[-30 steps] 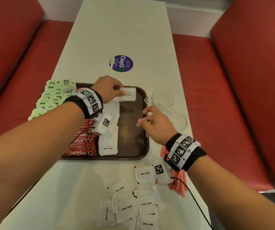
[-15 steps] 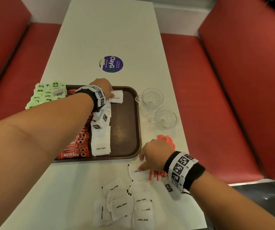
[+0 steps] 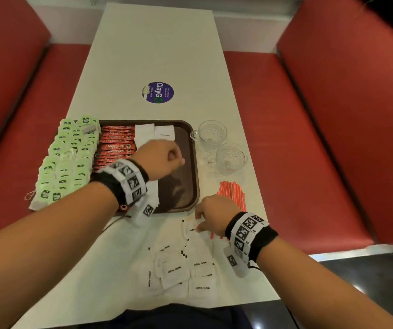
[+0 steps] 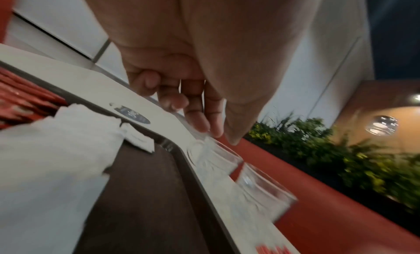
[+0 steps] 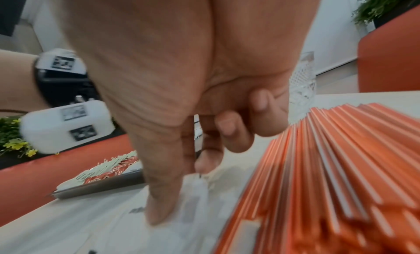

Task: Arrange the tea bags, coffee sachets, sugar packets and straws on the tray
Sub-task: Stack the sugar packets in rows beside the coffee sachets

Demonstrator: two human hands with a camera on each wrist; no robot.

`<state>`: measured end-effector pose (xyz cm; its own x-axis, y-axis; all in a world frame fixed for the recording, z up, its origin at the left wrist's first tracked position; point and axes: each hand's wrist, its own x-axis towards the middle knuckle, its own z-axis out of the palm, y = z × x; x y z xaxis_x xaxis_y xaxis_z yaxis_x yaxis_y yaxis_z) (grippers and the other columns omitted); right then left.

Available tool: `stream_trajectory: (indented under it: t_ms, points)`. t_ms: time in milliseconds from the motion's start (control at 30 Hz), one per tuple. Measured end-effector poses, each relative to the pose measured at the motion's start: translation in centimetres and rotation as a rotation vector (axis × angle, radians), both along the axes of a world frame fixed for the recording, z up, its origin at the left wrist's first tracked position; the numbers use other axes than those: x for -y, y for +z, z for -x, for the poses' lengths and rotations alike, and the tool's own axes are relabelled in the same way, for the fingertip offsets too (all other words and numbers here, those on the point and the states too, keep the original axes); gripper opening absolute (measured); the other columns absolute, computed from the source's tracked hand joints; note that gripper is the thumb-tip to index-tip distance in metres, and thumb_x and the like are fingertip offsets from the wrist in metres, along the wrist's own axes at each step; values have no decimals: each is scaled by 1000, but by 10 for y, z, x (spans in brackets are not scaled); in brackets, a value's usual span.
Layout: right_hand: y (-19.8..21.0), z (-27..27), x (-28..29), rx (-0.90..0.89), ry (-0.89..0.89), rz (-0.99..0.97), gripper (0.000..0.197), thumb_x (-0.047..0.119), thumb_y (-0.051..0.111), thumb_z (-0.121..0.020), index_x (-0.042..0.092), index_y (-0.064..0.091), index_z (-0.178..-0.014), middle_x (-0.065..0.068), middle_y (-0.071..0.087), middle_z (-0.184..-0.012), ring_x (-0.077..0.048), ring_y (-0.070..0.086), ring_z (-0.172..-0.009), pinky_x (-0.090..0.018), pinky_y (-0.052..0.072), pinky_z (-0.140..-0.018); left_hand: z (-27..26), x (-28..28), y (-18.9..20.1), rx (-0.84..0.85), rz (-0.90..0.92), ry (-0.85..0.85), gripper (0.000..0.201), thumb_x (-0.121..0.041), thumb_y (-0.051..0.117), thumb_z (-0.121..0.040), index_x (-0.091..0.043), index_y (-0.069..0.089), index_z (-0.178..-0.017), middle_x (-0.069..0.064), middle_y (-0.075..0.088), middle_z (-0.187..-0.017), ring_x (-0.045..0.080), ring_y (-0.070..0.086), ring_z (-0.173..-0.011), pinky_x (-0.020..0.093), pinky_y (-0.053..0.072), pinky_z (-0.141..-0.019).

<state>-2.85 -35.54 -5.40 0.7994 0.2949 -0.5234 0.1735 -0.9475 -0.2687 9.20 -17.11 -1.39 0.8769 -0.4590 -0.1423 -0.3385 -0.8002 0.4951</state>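
Here, take the tray [image 3: 196, 176] as your landmark. Your left hand [image 3: 158, 159] hangs over its middle with the fingers loosely curled and nothing in them, as the left wrist view shows. Your right hand [image 3: 213, 216] is just off the tray's near right corner, thumb and forefinger pinching one sugar packet [image 3: 190, 230] that lies on the table [image 3: 155, 43].

On the tray's left edge and spilling past it lie the green tea bags [image 3: 67, 160], too many and too overlapped to count. Next inward sits a column of red coffee sachets [image 3: 117, 146], at least eight showing, the rest hidden under your wrist. Right of those runs a column of white sugar packets, two plainly visible at the tray's far end [image 3: 154, 134]; the others are covered by your arm.

On the table nearer you than the tray lies a loose heap of sugar packets [image 3: 181, 271], about eight by the printed labels you can read. The straws [image 3: 232, 194] lie in one bundle right of the tray's near corner, uncountable. Two glass cups [image 3: 221, 146] stand just beside the tray's right edge.
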Motion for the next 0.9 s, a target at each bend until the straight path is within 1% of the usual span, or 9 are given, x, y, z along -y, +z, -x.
stream_trajectory:
  t_ms: [67,167,333,433,533,633,700,800,900]
  points:
    - [-2,4,-2,16,-17,-13,27,36,72,-89,18,68,-109,4,52,-100,-19,53,-89,-30,42,-75,30,4,-4,-45,-42,-105,11,-45,64,-90,-34,65,-90,-16,62,-86,1,57,-81,20,43,-68]
    - [-3,9,-3,-5,-17,8,24,31,65,-95,15,65,-113,-7,65,-110,-28,61,-98,-36,50,-81,60,6,-17,-73,-139,-247,15,-42,68,-87,-32,70,-98,-16,69,-93,2,61,-86,21,46,-77]
    - [3,14,1,19,-57,-61,28,25,56,-100,17,61,-127,-10,68,-112,-29,65,-98,-41,55,-87,85,10,-33,-125,-192,-360,39,-45,74,-81,-28,65,-115,-12,68,-93,9,61,-85,24,48,-76]
    - [7,16,3,41,-131,-160,24,24,56,-100,18,61,-123,-8,68,-105,-28,64,-94,-42,54,-84,89,12,-38,-111,-192,-342,43,-47,74,-80,-25,64,-116,-7,67,-93,13,59,-83,28,46,-71]
    - [11,15,5,85,-196,-210,17,25,55,-100,18,59,-115,-7,67,-98,-27,62,-87,-35,49,-72,86,10,-36,-112,-128,-283,35,-40,75,-82,-24,64,-112,-8,64,-91,12,57,-81,24,39,-69]
    - [15,15,6,108,-209,-221,19,24,56,-99,16,52,-116,-7,64,-95,-25,59,-81,-32,44,-67,79,6,-29,-124,40,-187,34,-28,76,-81,-29,64,-112,-17,61,-87,0,56,-74,20,43,-71]
    - [17,15,6,129,-202,-251,15,25,58,-97,18,50,-108,-6,63,-95,-23,57,-80,-31,42,-67,75,2,-23,-151,131,-135,29,-25,75,-82,-28,67,-110,-17,64,-87,-2,59,-73,19,49,-73]
    - [24,11,5,167,-208,-308,15,34,61,-95,23,51,-95,-1,64,-90,-20,59,-79,-30,41,-65,68,-2,-14,-131,78,-169,16,-33,73,-87,-26,72,-101,-12,69,-86,4,63,-78,28,54,-76]
    - [29,5,2,206,-245,-327,17,37,64,-94,24,54,-93,0,65,-88,-18,58,-79,-29,42,-64,62,-3,-6,-106,-7,-192,17,-39,73,-87,-24,73,-95,-10,66,-77,5,58,-68,21,46,-63]
